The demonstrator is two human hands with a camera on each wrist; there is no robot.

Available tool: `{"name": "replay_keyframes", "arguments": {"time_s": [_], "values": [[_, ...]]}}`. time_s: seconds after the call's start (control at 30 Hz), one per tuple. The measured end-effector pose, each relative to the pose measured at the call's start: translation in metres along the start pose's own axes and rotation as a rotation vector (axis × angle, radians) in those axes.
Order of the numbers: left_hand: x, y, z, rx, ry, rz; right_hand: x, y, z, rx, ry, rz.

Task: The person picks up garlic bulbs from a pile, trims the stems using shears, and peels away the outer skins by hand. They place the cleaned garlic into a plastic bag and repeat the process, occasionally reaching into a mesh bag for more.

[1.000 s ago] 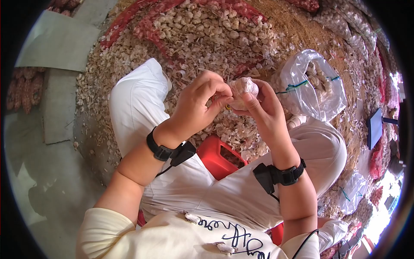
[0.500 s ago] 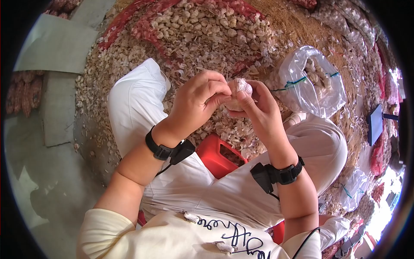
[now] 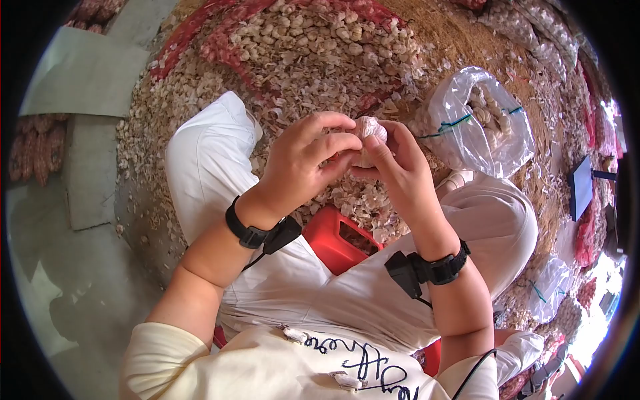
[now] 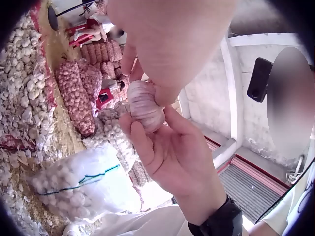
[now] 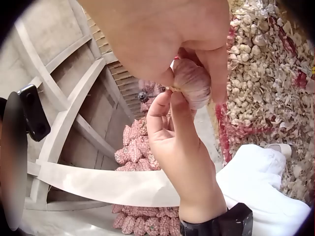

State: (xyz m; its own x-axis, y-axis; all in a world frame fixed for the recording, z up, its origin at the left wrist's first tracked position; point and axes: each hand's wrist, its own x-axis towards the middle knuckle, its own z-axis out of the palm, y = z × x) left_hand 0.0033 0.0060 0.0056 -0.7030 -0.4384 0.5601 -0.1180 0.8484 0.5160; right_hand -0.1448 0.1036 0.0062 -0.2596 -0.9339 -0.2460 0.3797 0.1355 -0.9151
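A pale, purple-tinged garlic bulb (image 3: 373,129) is held up between both hands, above the person's lap. My right hand (image 3: 405,163) grips it from the right, thumb on the near side and fingers behind. From the left, my left hand (image 3: 300,153) meets the bulb with bent fingers. In the right wrist view, the left thumb and forefinger pinch at one end of the bulb (image 5: 193,83), where papery skin shows. The left wrist view shows the bulb (image 4: 143,104) resting against the right hand's fingertips, partly covered by the left hand.
Loose skins (image 3: 320,90) cover the floor ahead, with a heap of garlic bulbs (image 3: 293,33) and red mesh (image 3: 233,50) beyond. To the right stands a clear plastic bag (image 3: 447,143) of bulbs. A red plastic stool (image 3: 323,240) shows between the legs. Filled mesh sacks (image 4: 76,98) lie farther off.
The left fingers have spread a little and shifted on the bulb's left side. The bulb has turned slightly in the right hand, which keeps its grip.
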Motion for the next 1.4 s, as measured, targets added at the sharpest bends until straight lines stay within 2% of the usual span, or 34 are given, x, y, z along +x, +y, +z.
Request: {"name": "replay_keyframes", "arguments": {"time_s": [0.23,0.53,0.6,0.8,1.23,1.4], "values": [[0.001,-0.002,0.002,-0.013,-0.019,-0.029,0.001,0.002,-0.001,-0.059,0.032,-0.051],[0.0,-0.001,0.002,0.018,-0.002,0.019,0.0,-0.001,-0.002,-0.061,0.015,-0.05],[-0.001,0.0,0.003,0.028,0.037,0.026,-0.001,-0.004,-0.003,-0.102,-0.026,-0.004],[-0.005,-0.004,0.008,0.016,0.07,0.043,-0.002,-0.006,-0.004,-0.117,-0.019,-0.02],[-0.005,0.002,0.006,0.01,-0.006,-0.009,-0.005,-0.006,-0.004,-0.155,0.004,0.004],[-0.005,-0.002,0.009,-0.024,0.055,0.042,-0.003,-0.004,-0.005,-0.141,-0.001,0.011]]}}
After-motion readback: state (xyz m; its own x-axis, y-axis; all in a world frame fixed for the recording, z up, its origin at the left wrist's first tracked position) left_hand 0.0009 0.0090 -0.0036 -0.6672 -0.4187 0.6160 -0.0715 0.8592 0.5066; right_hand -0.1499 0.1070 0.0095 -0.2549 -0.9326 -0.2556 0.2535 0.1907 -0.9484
